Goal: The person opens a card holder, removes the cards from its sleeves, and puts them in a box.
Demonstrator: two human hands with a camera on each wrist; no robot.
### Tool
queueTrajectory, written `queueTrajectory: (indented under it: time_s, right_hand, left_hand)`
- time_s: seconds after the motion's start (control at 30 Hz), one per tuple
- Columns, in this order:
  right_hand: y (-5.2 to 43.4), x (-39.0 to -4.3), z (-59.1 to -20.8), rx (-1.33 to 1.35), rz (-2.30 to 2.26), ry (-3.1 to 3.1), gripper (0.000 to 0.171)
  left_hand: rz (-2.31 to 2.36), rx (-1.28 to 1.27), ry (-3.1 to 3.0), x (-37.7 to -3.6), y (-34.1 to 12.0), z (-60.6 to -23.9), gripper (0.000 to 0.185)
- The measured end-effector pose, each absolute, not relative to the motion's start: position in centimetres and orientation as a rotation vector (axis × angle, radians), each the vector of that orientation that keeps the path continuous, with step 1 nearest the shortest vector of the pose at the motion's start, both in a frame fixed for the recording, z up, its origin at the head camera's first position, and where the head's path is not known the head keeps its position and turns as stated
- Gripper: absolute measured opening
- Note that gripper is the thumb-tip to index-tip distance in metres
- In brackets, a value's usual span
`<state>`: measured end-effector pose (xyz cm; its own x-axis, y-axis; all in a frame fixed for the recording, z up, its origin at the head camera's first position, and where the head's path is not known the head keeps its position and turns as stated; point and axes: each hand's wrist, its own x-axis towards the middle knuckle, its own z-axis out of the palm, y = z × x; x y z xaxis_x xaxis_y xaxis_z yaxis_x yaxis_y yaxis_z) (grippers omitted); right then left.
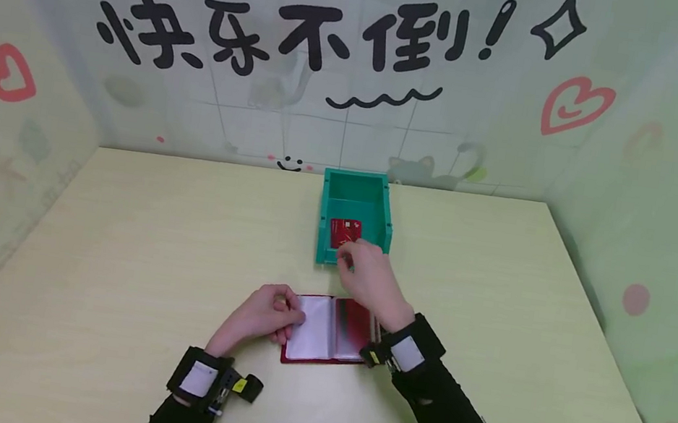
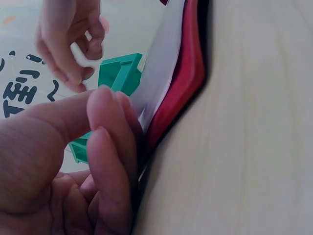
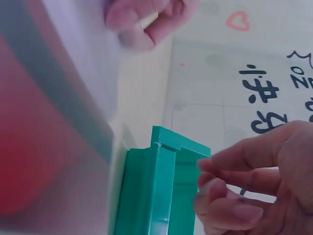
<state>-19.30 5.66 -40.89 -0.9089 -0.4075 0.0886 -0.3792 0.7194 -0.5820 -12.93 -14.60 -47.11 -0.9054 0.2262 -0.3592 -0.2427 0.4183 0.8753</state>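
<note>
I see wide table on both sides, with the green bin by its back edge. The red card lies inside, just past the right hand — fingers bent, a small gap to the thumb. The left hand pinches the open card album at its left side.

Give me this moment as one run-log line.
left hand: pinches left side of open booklet; right hand: at near end of green bin, no held item visible; red card: inside bin; booklet: on table
</note>
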Motion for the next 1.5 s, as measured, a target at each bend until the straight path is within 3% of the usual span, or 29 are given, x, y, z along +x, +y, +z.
queueTrajectory:
  time_s: [0.33, 0.7, 1.1, 1.5]
  right_hand:
    - [8.8, -15.6, -43.8, -0.608, -0.975, 2.733, 0.014]
    - [11.5, -15.2, -47.2, -0.569, -1.180, 2.729, 0.039]
    - [12.3, -16.0, -48.7, -0.336, -1.503, 2.574, 0.030]
    - [11.8, -16.3, -48.0, -0.293, -1.391, 2.614, 0.022]
  left_hand:
    - [1.445, -0.109, 2.312, -12.9, -14.3, -47.1, 0.030]
    - [1.480, -0.091, 2.284, -13.0, -14.3, -46.9, 0.039]
    - [1.468, -0.056, 2.306, -12.9, -14.4, -47.0, 0.038]
    - [1.486, -0.052, 2.279, -12.9, -14.4, -47.0, 0.038]
